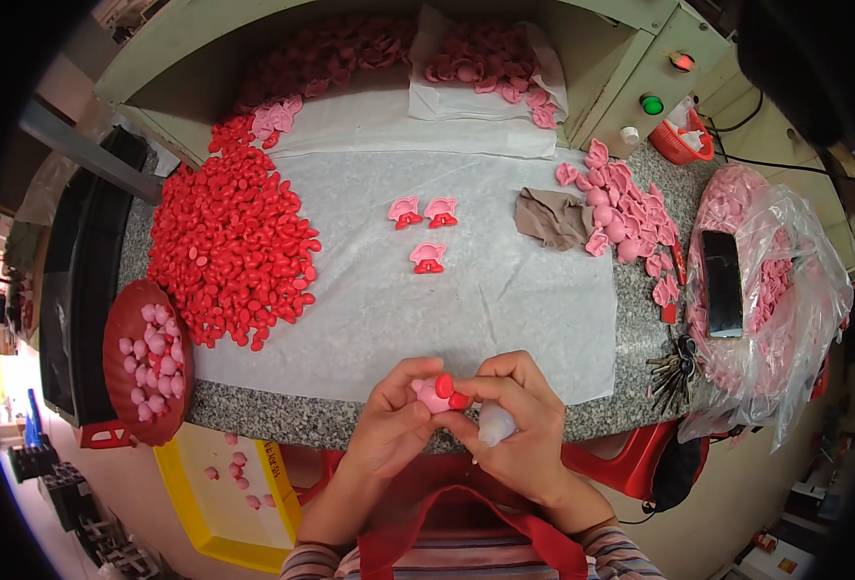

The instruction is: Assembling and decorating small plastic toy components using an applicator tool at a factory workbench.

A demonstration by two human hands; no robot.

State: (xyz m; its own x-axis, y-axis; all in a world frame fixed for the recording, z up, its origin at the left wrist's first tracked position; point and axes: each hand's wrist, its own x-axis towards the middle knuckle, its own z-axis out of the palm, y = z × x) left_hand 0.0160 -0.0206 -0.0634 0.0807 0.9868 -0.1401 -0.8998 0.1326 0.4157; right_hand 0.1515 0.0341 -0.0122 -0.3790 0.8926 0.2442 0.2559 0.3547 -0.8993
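Near the front edge of the bench, my left hand (393,422) is closed around a small round pink plastic figure (428,397). Red foot-shaped pieces (458,399) sit on the figure's right side, and the thumb and forefinger of my right hand (529,416) press on them. Tucked in that same right hand is a small translucent squeeze bottle (496,425), its lower end hidden by the fingers. On the white sheet (369,319) ahead lie three pink half-shells with red feet (427,257).
A big heap of red pieces (229,251) lies left, above a red bowl (123,333) of pink figures. At right are loose pink shells (621,208), a brown cloth (551,217), keys (674,372), and a phone (722,283) on a plastic bag. A yellow tray (181,493) stands below left.
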